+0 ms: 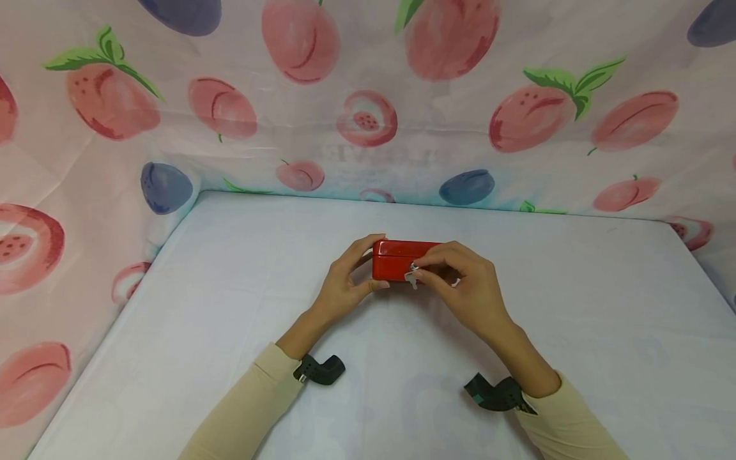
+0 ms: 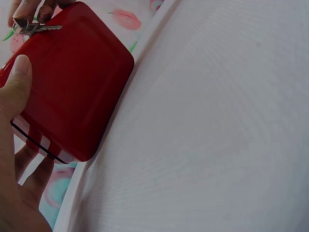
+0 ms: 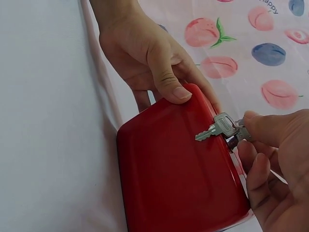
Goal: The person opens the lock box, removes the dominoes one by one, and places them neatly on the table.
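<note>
Centrally, red box (image 1: 391, 268), left hand (image 1: 338, 286) gripping its edge, right hand (image 1: 473, 295) pinching keys (image 3: 222, 124), tabletop (image 1: 598, 306) surrounding

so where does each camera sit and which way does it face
Head: on the person's head, facing forward and down; shows the left hand, right hand, sleeves and red box.
Left wrist: on that wrist, facing the box; shows the left hand, part of the right.
Right wrist: on that wrist, facing the box; shows both hands.
The wrist views share the box and a key.
</note>
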Demonstrator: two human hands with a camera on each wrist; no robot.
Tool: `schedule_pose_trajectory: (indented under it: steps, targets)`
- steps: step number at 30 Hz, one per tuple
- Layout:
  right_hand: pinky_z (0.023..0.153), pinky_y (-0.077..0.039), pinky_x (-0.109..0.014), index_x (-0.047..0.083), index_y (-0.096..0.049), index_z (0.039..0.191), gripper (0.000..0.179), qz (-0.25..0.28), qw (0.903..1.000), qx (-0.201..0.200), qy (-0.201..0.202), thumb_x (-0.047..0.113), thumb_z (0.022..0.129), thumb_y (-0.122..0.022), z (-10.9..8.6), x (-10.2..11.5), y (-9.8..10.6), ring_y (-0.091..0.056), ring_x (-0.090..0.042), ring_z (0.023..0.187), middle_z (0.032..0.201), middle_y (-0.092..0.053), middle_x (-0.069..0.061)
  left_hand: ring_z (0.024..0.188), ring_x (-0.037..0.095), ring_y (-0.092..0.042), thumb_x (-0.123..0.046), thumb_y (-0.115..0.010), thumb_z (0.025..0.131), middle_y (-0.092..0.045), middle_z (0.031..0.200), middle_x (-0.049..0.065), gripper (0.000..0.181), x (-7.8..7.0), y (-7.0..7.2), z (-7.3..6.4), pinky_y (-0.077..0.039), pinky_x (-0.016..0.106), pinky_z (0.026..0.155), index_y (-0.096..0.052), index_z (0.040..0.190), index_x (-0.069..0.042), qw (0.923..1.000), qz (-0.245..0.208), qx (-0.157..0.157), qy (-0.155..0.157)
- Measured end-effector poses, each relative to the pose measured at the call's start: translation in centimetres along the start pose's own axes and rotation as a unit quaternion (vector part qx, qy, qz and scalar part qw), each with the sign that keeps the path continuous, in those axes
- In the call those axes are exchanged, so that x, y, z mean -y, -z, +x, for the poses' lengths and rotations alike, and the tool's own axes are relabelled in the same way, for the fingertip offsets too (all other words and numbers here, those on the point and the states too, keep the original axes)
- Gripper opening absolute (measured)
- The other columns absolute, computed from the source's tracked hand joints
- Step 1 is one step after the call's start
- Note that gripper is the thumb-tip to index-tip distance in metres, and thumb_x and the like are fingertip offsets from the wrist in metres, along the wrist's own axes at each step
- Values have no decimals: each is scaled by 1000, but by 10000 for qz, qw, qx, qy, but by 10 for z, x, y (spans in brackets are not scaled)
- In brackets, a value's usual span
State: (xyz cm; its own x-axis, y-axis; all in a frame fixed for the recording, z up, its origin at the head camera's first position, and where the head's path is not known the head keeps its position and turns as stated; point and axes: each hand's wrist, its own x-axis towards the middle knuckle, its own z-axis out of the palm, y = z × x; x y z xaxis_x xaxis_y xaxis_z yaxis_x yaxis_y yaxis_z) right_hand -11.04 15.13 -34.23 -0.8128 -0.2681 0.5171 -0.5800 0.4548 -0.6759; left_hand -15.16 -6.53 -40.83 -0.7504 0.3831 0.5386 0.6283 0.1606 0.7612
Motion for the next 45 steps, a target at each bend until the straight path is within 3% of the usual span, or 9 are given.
schedule_pose_trajectory:
  steps: [6,13,30,36,45]
  targets:
    - [55,-48,-22,19,-68,93,20,-30,9999,-16,95,14,74,-73,-1,-1,-1,-53,-7,73,91,-59,11,120,15,-38,-4,-75,69,-42,132,4,77,4,0,-1,-38,42,92,-37,135,-15,9999,-87,3,-55]
    - [55,-47,-22,17,-69,90,20,-2,9998,-155,160,11,72,-74,-1,-1,-4,-51,-8,70,89,-59,10,118,24,-40,4,-72,68,-44,127,17,70,-29,5,4,-38,50,89,-38,130,1,9999,-120,7,-118]
    - [50,-43,-21,16,-69,86,18,122,9982,-524,260,10,71,-75,-2,-3,-10,-47,-8,61,84,-59,10,118,23,-40,6,-71,69,-43,126,20,68,-36,6,4,-39,49,89,-38,128,4,10000,-42,14,-55]
    - [50,-43,-20,17,-69,87,17,113,9982,-566,181,13,72,-74,-3,-3,-11,-47,-8,63,84,-59,10,119,22,-40,5,-72,69,-43,128,15,70,-29,4,3,-39,49,89,-38,130,1,9999,-49,19,-126]
    - [45,-37,-19,8,-69,84,17,208,9974,-659,185,3,69,-75,-2,14,-10,-42,-12,56,79,-59,1,120,14,-38,-5,-75,69,-42,131,7,77,2,-1,-1,-40,41,91,-37,135,-14,9999,113,-9,-49]
